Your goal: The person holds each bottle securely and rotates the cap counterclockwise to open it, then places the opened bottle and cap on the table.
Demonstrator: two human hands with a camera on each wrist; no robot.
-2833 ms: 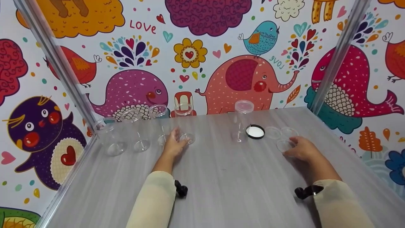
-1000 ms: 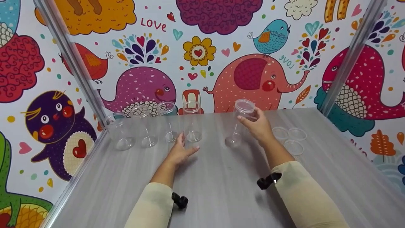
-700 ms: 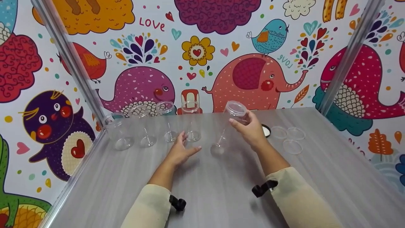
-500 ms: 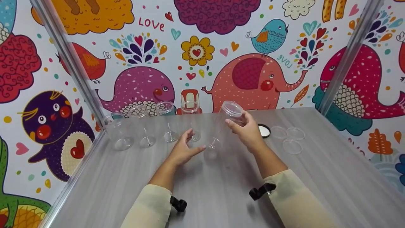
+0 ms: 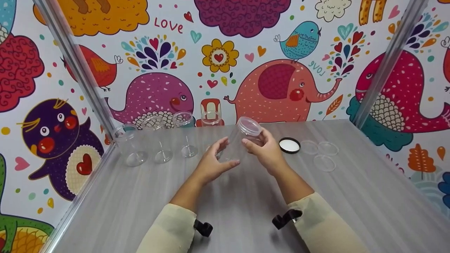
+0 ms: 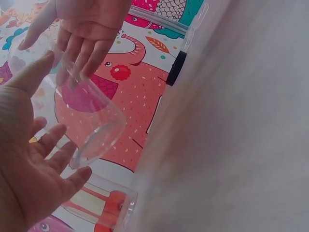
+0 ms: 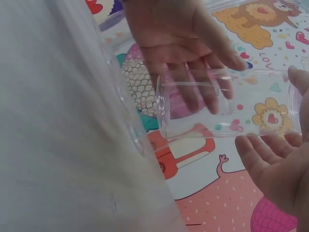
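Note:
My right hand holds a clear plastic jar near its rim, thumb on one side and fingers on the other. The jar is raised off the table and tilted, its lower end toward my left hand. That hand has its thumb and fingers spread around the jar's lower part. In the left wrist view the left fingers are loosely bent beside the jar wall. Through the clear jar in the right wrist view, the left fingers show behind it; whether they press on it I cannot tell.
Several clear jars stand upright in a row along the table's back left. To the right lie a black-rimmed lid with a white inside and three clear round lids. A printed wall panel closes off the back.
My right hand went from the clear lids to the jar, lifted it, tilted it and brought it left and nearer. My left hand moved right to the jar's lower part.

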